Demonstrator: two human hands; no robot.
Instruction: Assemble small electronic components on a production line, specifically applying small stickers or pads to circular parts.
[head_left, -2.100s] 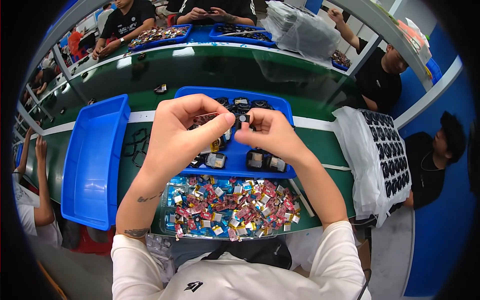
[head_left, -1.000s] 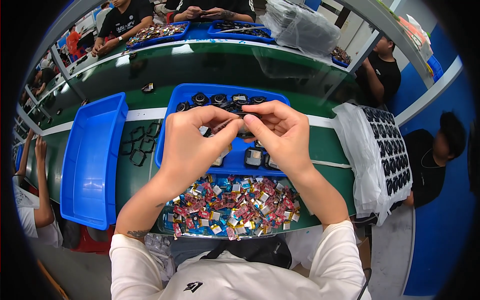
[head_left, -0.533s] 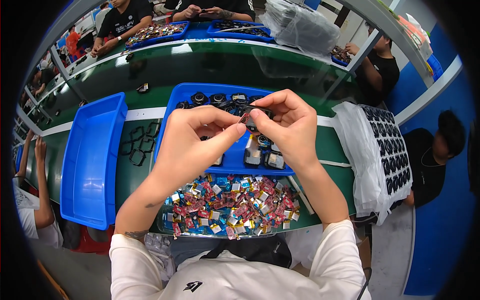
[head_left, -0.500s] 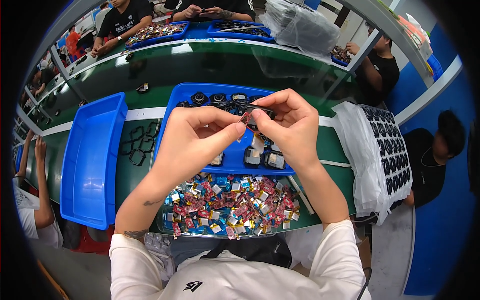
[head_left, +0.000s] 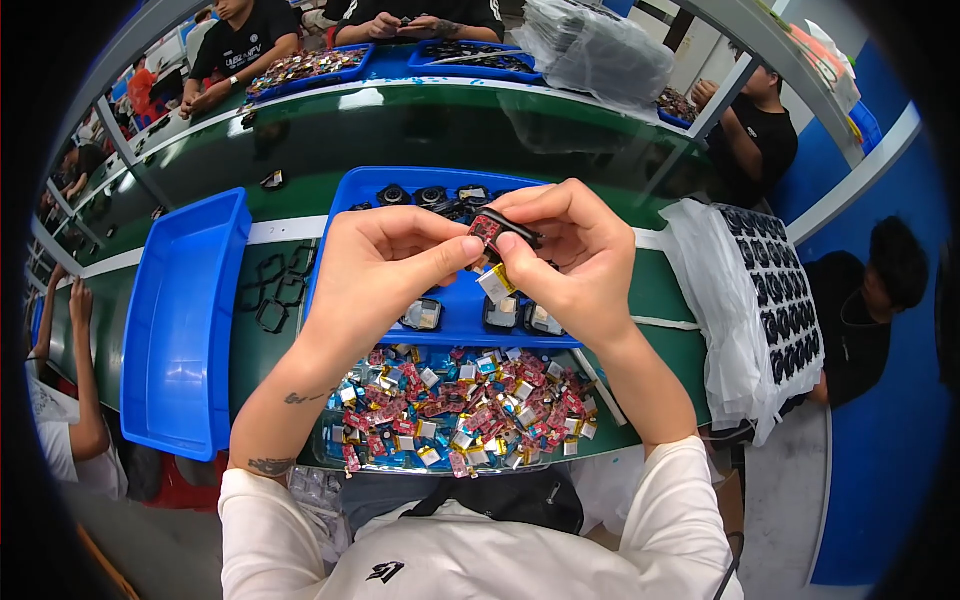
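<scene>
Above the blue tray (head_left: 450, 331), my two hands meet around one small assembly. Between its thumb and fingers, my left hand (head_left: 385, 262) pinches the edge of a red circuit board (head_left: 484, 229). My right hand (head_left: 578, 250) grips a black plastic housing (head_left: 513, 226), its thumb pressed near the board. A silver battery with yellow tape (head_left: 496, 284) hangs below the board, by the right thumb. The board lies against the housing; my fingers hide how far it sits inside. In the tray are black housings (head_left: 430, 196) and several units with pale batteries (head_left: 422, 315).
Nearest me, a clear tray heaped with red boards and batteries (head_left: 465, 410) sits at the bench edge. Left are black frames (head_left: 272, 315) and another blue tray (head_left: 185, 330). A stack of black parts in white wrapping (head_left: 700, 300) stands right. Co-workers sit across the green belt (head_left: 400, 130).
The housing has turned in my right hand, so the board's red face shows more. The battery now hangs in plainer view below it. Both hands stay nearly in place.
</scene>
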